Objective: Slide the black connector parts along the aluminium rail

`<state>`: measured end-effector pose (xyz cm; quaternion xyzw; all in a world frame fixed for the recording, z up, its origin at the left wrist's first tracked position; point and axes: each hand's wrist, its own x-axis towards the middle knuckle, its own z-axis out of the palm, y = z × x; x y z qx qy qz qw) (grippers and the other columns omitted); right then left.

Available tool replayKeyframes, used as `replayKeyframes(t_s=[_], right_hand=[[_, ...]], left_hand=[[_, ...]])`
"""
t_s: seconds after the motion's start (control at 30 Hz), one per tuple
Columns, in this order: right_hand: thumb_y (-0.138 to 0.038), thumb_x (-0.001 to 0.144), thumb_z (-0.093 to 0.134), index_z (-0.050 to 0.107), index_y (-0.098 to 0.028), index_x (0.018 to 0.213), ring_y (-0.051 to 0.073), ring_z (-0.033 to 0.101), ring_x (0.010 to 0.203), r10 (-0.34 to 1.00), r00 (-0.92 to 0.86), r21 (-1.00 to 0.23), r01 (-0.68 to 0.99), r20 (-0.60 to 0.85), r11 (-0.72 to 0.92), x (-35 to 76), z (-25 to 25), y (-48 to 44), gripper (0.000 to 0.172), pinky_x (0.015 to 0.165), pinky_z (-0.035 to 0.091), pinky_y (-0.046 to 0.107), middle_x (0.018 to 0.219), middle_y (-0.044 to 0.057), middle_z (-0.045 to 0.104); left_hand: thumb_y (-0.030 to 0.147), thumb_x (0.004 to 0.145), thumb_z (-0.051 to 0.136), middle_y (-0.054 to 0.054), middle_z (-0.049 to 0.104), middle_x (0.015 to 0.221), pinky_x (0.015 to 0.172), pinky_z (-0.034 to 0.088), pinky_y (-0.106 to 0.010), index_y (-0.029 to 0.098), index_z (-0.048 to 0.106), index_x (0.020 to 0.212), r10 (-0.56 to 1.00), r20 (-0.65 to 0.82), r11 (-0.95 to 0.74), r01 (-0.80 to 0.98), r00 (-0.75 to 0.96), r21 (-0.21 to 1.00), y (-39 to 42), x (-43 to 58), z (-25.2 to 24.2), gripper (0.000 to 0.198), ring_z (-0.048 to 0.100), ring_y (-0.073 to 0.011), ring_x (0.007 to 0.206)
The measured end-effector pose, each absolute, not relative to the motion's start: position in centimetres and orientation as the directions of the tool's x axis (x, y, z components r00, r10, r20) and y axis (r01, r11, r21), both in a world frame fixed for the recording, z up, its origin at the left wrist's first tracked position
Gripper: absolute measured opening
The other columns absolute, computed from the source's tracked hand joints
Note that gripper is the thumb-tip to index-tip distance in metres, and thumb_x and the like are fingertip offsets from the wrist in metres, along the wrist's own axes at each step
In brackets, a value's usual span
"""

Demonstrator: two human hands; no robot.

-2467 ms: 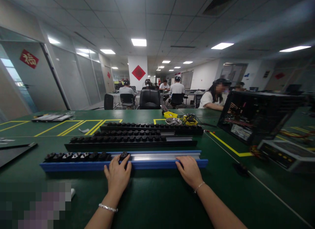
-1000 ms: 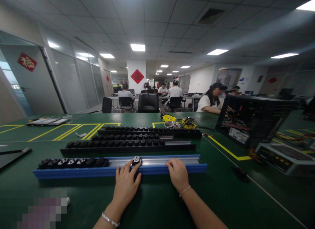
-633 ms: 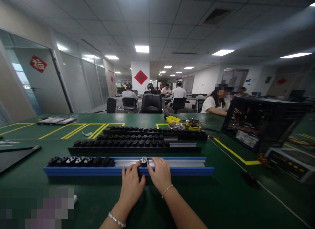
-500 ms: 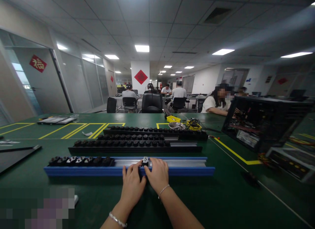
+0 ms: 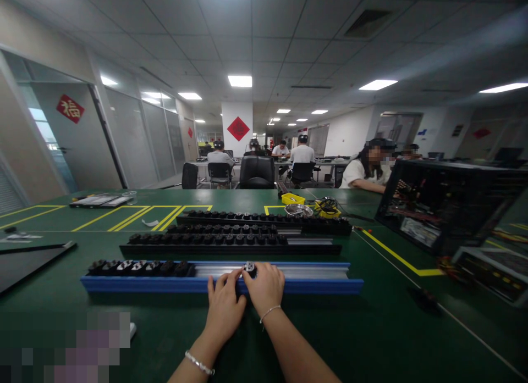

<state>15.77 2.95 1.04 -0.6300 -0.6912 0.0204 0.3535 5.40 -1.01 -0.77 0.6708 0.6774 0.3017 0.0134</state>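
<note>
A small black track socket (image 5: 249, 268) with a pale face sits at the blue power track (image 5: 305, 287), right of the track's middle. My right hand (image 5: 266, 289) is closed around its right side, the thumb in front. My left hand (image 5: 226, 303) reaches it from the left with the index fingertip, while its other fingers rest against the track's front wall. Hands hide the socket's lower part, so I cannot tell whether it is seated. Several like sockets (image 5: 140, 266) stand in a row at the track's left end; the silver channel (image 5: 315, 272) shows on the right.
Behind lie black tracks (image 5: 231, 249) with rows of sockets. Farther back are a yellow tray (image 5: 292, 199), a metal dish (image 5: 298, 210) and cables (image 5: 328, 206). An open computer case (image 5: 445, 207) and power supply (image 5: 490, 273) stand right. A co-worker (image 5: 363, 171) sits beyond.
The view has shifted slightly, moving the scene rightward. The socket's face is turned a little more toward me between my fingers. Both hands stay at the same part of the track.
</note>
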Motion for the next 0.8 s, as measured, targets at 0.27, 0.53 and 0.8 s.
replayKeyframes(t_s=[0.27, 0.53, 0.8], right_hand=[[-0.035, 0.076, 0.049, 0.062, -0.021, 0.08, 0.022, 0.051, 0.085, 0.863, 0.087, -0.462, 0.869, 0.498, 0.179, 15.8, 0.5, 3.1, 0.02, 0.08, 0.03, 0.035, 0.082, 0.008, 0.061], [-0.035, 0.076, 0.05, 0.059, -0.02, 0.077, 0.022, 0.05, 0.085, 0.847, 0.108, -0.452, 0.877, 0.52, 0.165, 17.2, 0.3, 3.3, 0.018, 0.082, 0.029, 0.035, 0.081, 0.007, 0.061], [-0.034, 0.077, 0.048, 0.059, -0.02, 0.077, 0.021, 0.05, 0.085, 0.834, 0.119, -0.452, 0.876, 0.539, 0.167, 19.2, 0.4, 3.2, 0.018, 0.082, 0.028, 0.034, 0.08, 0.006, 0.06]], left_hand=[[0.019, 0.07, 0.046, -0.002, 0.057, 0.117, 0.106, 0.004, -0.052, 0.025, 0.047, 0.12, 0.905, 0.424, -0.111, 0.941, -0.037, 0.319, -1.3, 5.4, -1.0, 0.05, 0.042, -0.0221, 0.112], [0.017, 0.068, 0.048, 0.0, 0.057, 0.12, 0.105, 0.004, -0.052, 0.029, 0.049, 0.117, 0.9, 0.436, -0.12, 0.956, -0.008, 0.266, -1.2, 5.2, -1.3, 0.051, 0.041, -0.0228, 0.114], [0.017, 0.07, 0.045, 0.0, 0.058, 0.118, 0.105, 0.003, -0.052, 0.028, 0.05, 0.115, 0.895, 0.447, -0.131, 0.955, -0.001, 0.265, -1.2, 5.1, -1.3, 0.047, 0.041, -0.0226, 0.113]])
